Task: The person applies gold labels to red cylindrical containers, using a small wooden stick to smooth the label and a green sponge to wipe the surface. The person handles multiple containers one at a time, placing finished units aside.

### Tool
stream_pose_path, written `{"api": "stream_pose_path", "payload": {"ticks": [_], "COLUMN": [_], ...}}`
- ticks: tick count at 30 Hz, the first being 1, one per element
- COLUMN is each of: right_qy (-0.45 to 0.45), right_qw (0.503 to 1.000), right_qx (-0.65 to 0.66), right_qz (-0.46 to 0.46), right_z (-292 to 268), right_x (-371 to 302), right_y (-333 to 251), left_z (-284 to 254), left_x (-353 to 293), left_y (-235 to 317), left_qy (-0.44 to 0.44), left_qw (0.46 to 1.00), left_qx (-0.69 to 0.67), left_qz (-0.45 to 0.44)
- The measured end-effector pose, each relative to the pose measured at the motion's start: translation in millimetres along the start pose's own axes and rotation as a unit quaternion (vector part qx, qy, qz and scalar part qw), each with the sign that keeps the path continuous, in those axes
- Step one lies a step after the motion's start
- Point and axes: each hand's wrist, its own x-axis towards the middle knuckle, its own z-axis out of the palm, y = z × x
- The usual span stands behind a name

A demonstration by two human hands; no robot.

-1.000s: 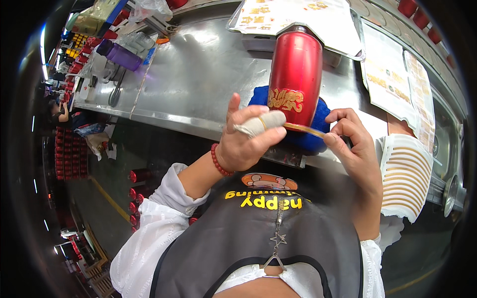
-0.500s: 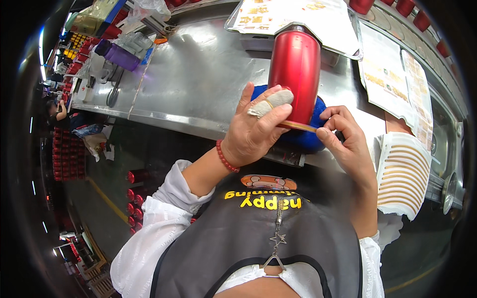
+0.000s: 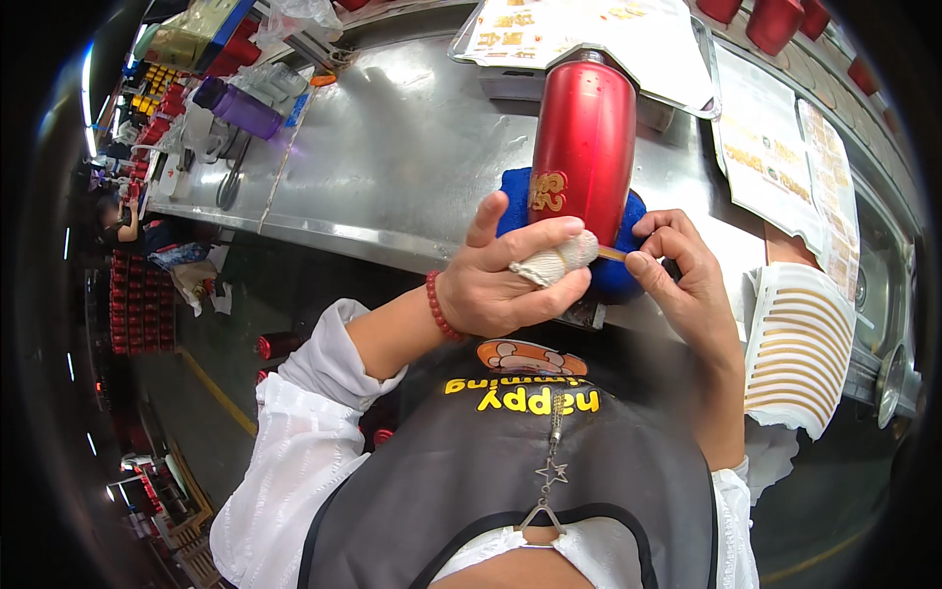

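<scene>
Clearly, the bottle (image 3: 587, 137) is glossy red with a gold pattern on its left side, lying over a blue pad (image 3: 516, 187) just beyond both hands, its near end partly hidden behind the left hand (image 3: 500, 283). That hand is half open, a pale wrap (image 3: 549, 263) on one finger, and I cannot tell whether it grips anything. The right hand (image 3: 687, 275) pinches a thin gold strip (image 3: 610, 253), whose left end is hidden.
</scene>
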Motion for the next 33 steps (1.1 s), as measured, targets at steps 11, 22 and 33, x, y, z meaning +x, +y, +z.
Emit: {"api": "stream_pose_path", "payload": {"ticks": [11,22,33], "right_qy": [0.023,0.020,0.029], "right_qw": [0.999,1.000,0.998], "right_qx": [-0.033,-0.020,-0.048], "right_qz": [-0.006,-0.004,-0.009], "right_z": [8,6,12], "right_x": [4,4,5], "right_y": [-9,-8,-7], "left_z": [14,-2,16], "left_x": [-5,-8,0], "left_y": [-3,8,-1], "left_qy": [0.036,0.018,0.026], "left_qw": [0.972,0.998,0.979], "left_qx": [-0.128,0.030,-0.106], "left_qz": [-0.193,-0.047,-0.170]}}
